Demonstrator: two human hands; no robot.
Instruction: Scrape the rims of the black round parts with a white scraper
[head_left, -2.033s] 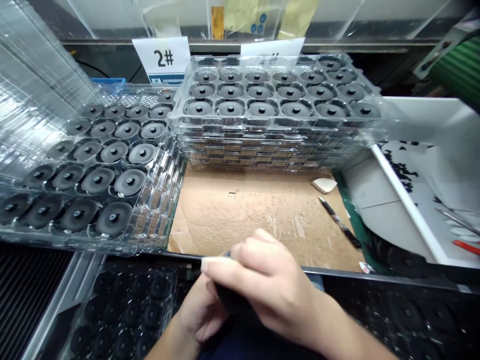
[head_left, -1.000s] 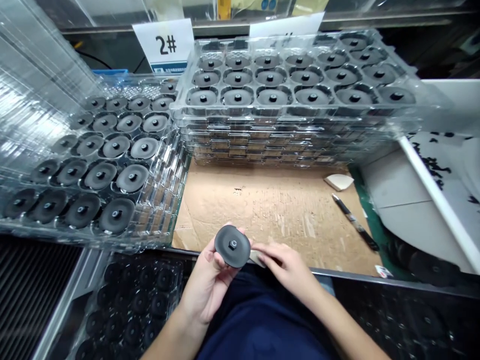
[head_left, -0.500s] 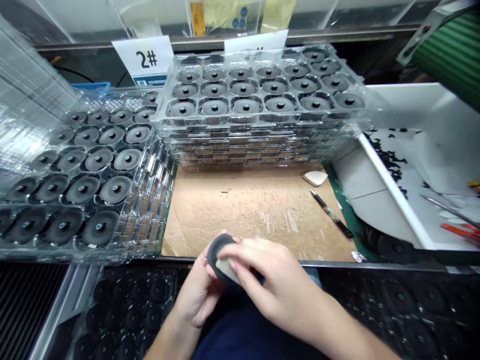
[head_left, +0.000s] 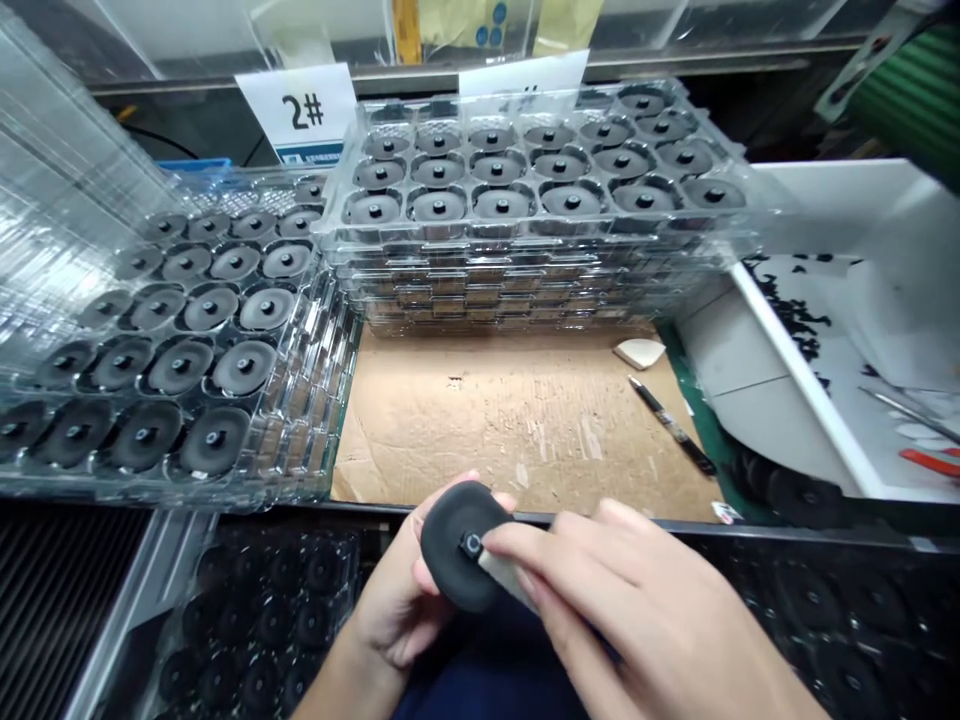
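My left hand (head_left: 394, 595) grips a round black disc-shaped part (head_left: 448, 550) by its rim, just past the front edge of the bench. The disc's face is tilted up towards me, and a short stud with a pale ring stands at its centre. Between the thumb and fingers of my right hand (head_left: 630, 590) is a small whitish wedge-shaped sponge (head_left: 510, 580). Its tip touches or lies very close to the stud; which of these I cannot tell. My left fingers are partly hidden behind the disc.
A cardboard sheet (head_left: 480, 425) bears a pen (head_left: 673, 425) and another white wedge (head_left: 639, 352). Stacked clear trays of black discs stand at the back (head_left: 525, 235) and left (head_left: 289, 370). At right is a white bin (head_left: 802, 390) with black scraps. Dark trays (head_left: 259, 620) lie below the bench.
The disc has turned to face me more, so its stud now shows. My right hand has drawn right with the sponge, from the disc's face to beside the stud. The view has shifted slightly.
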